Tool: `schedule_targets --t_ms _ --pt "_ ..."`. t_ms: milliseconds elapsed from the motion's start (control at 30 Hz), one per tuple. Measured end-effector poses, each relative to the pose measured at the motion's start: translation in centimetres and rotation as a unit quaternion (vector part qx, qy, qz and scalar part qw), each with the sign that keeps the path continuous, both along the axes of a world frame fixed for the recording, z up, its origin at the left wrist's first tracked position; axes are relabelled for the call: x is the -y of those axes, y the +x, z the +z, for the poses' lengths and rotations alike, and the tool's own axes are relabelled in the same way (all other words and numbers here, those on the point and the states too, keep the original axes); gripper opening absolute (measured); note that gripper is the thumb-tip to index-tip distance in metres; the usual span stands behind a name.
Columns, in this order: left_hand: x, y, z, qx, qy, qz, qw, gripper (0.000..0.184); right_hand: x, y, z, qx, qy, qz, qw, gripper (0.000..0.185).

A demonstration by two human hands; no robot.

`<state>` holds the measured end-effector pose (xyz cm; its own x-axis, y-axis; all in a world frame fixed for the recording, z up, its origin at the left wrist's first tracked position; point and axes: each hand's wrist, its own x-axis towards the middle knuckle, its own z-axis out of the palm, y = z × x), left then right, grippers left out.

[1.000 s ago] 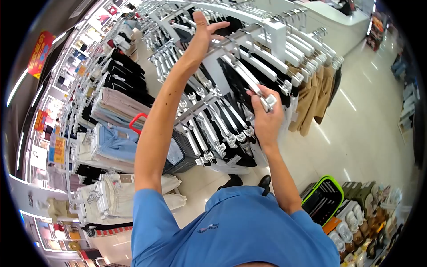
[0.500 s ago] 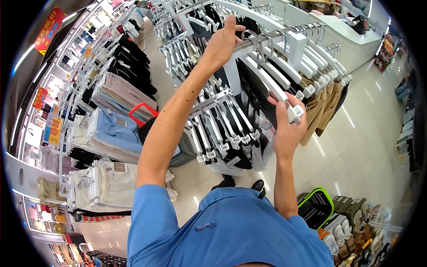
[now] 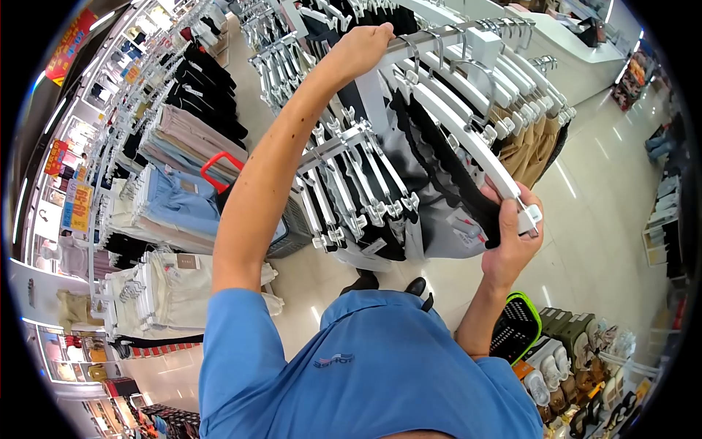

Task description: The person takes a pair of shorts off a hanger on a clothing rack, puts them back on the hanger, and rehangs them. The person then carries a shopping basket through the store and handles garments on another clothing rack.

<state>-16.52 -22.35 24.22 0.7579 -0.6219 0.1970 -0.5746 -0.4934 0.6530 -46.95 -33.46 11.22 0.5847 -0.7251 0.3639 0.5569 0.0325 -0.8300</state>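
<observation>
My left hand (image 3: 360, 53) is closed around the front end of a metal clothes rail (image 3: 424, 40). In my right hand (image 3: 514, 238) is the near end of a white clip hanger (image 3: 468, 143), with fingers wrapped around it. From this hanger hangs a grey garment (image 3: 446, 227) with a black scalloped waistband and a tag; its kind is not clear. The hanger's hook (image 3: 488, 91) appears to be off the rail, beside the other hangers. Tan trousers (image 3: 531, 146) hang farther along the same rail, right of the held hanger.
A lower arm (image 3: 333, 146) of the rack carries several dark garments on white hangers. Left of it stand a grey basket (image 3: 289, 230) with a red handle and racks of folded-over trousers (image 3: 183, 201). A black-and-green basket (image 3: 515, 329) and shoes (image 3: 559, 358) are at lower right.
My right hand has moved right and toward me with the hanger, spreading the grey garment into view. The hanger's hook has shifted away from the rail's end. My left hand stays at the rail.
</observation>
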Motion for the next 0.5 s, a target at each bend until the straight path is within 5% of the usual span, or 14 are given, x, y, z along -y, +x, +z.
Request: schedule_targets --t_ms 300,400,500 --pt "1.1 3.5 -2.1 -0.001 -0.009 -0.061 0.998 0.056 2.3 -6.2 0.9 -0.01 -0.025 -0.045 0.999 0.038" --pt "0.8 3.7 -2.0 0.115 0.014 -0.041 0.992 0.06 3.1 -8.2 1.0 -0.016 -0.026 -0.062 0.998 0.04" --pt "0.5 2.1 -0.9 0.044 -0.002 -0.077 0.996 0.058 3.2 -9.4 1.0 -0.032 -0.04 -0.077 0.996 0.043"
